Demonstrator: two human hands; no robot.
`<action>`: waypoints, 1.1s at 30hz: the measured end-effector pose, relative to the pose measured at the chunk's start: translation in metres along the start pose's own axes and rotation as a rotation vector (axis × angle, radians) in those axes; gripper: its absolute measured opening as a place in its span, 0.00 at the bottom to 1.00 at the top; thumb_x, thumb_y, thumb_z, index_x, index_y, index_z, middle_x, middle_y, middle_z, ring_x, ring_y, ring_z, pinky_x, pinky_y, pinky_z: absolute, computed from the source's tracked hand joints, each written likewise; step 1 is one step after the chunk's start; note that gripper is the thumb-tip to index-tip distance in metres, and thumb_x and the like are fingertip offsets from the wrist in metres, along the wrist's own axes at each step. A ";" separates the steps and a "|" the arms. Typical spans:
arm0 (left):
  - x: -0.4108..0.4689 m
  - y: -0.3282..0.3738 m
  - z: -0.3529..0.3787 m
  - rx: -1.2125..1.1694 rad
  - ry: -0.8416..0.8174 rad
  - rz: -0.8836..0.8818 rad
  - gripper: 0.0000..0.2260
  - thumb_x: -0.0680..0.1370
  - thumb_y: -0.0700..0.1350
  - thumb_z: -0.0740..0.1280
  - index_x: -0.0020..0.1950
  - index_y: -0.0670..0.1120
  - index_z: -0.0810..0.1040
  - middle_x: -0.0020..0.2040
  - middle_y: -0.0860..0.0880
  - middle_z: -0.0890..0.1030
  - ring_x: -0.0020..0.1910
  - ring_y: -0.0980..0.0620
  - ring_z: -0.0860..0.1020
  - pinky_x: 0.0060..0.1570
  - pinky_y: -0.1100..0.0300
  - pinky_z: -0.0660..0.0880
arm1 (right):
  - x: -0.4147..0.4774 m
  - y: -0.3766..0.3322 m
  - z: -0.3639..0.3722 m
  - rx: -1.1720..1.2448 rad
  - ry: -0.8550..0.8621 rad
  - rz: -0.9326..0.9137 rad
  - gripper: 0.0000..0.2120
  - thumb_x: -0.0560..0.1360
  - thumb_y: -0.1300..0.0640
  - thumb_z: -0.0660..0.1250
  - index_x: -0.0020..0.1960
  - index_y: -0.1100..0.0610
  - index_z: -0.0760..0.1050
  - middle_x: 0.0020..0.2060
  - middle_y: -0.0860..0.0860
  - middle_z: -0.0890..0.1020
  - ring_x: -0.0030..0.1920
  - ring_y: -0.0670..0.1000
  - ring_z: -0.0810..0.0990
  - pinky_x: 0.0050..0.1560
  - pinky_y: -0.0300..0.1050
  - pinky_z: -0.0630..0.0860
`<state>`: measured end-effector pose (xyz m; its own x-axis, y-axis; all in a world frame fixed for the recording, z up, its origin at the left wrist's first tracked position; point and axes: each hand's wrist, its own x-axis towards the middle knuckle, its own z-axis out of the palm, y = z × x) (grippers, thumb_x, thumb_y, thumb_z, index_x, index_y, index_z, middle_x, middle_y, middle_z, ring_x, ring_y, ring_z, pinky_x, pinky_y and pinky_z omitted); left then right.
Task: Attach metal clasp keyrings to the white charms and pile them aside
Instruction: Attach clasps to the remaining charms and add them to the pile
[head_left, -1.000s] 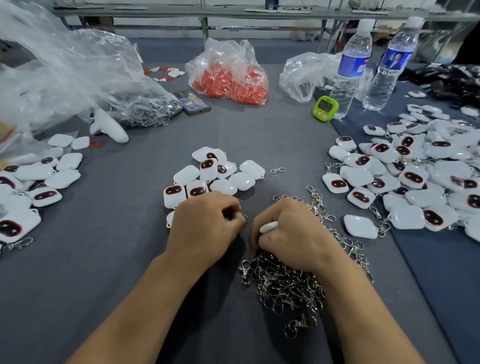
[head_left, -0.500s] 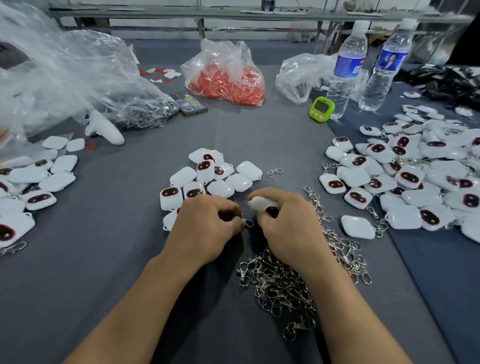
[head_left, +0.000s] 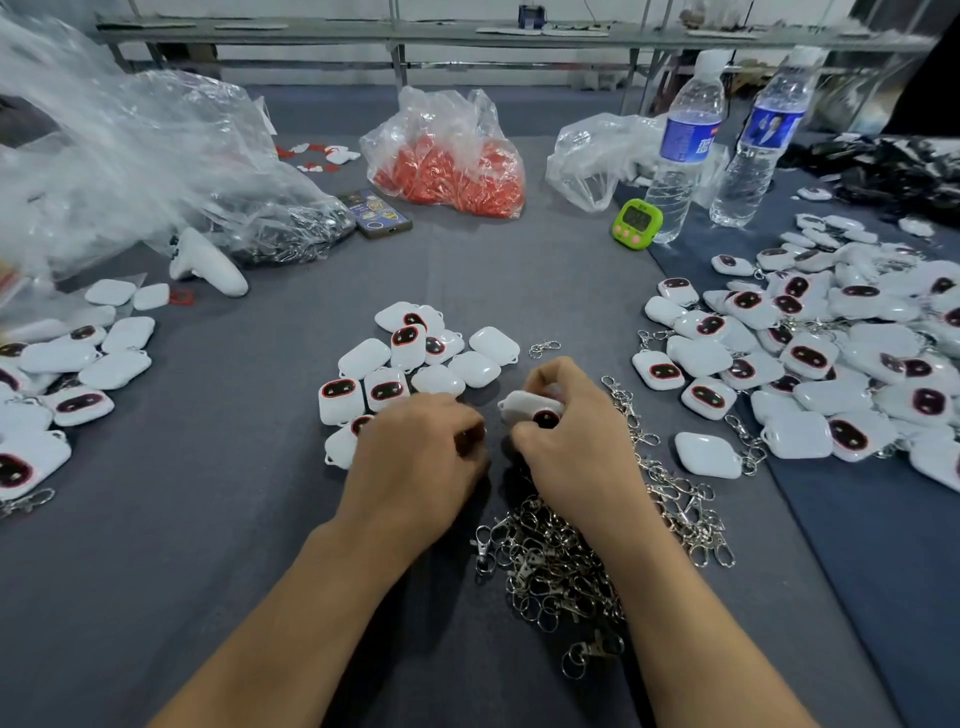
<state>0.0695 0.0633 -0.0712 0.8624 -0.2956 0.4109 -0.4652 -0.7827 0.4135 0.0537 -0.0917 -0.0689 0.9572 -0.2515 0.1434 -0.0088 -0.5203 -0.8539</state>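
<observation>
Higher now: charm (head_left: 529, 407) between the hands (head_left: 415, 457) (head_left: 576, 449)

Two water bottles (head_left: 684, 156), one timer (head_left: 637, 222), one phone (head_left: 375, 213)

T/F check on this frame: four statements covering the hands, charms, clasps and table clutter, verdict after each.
1. The right hand grips a white charm. True.
2. The pile of metal clasps lies by the right wrist. True.
3. The green timer sits left of the bag of red pieces. False: it sits to the bag's right.
4. Both water bottles lie on their sides. False: both stand upright.
</observation>
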 end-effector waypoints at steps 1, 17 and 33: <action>0.000 0.000 0.002 -0.040 -0.058 -0.027 0.01 0.72 0.43 0.74 0.43 0.48 0.84 0.40 0.52 0.82 0.41 0.49 0.78 0.43 0.51 0.75 | 0.000 0.000 0.000 0.013 -0.001 0.003 0.11 0.72 0.62 0.68 0.43 0.47 0.69 0.36 0.44 0.81 0.33 0.43 0.75 0.31 0.34 0.67; 0.006 -0.012 0.002 -0.225 -0.150 -0.102 0.07 0.72 0.45 0.75 0.47 0.54 0.87 0.40 0.57 0.82 0.40 0.59 0.76 0.40 0.66 0.69 | 0.005 0.004 -0.007 -0.009 -0.127 -0.017 0.16 0.73 0.62 0.72 0.54 0.44 0.77 0.35 0.47 0.82 0.33 0.44 0.76 0.37 0.38 0.70; -0.001 -0.005 0.005 -0.097 -0.096 -0.105 0.03 0.73 0.48 0.73 0.45 0.52 0.86 0.39 0.53 0.82 0.39 0.51 0.78 0.42 0.51 0.76 | 0.006 -0.001 -0.011 -0.060 -0.163 -0.015 0.13 0.70 0.62 0.72 0.47 0.46 0.75 0.32 0.48 0.82 0.32 0.47 0.77 0.35 0.42 0.73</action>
<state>0.0723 0.0645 -0.0774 0.9202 -0.2694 0.2841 -0.3847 -0.7570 0.5282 0.0565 -0.1015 -0.0621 0.9915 -0.1102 0.0689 -0.0065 -0.5721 -0.8202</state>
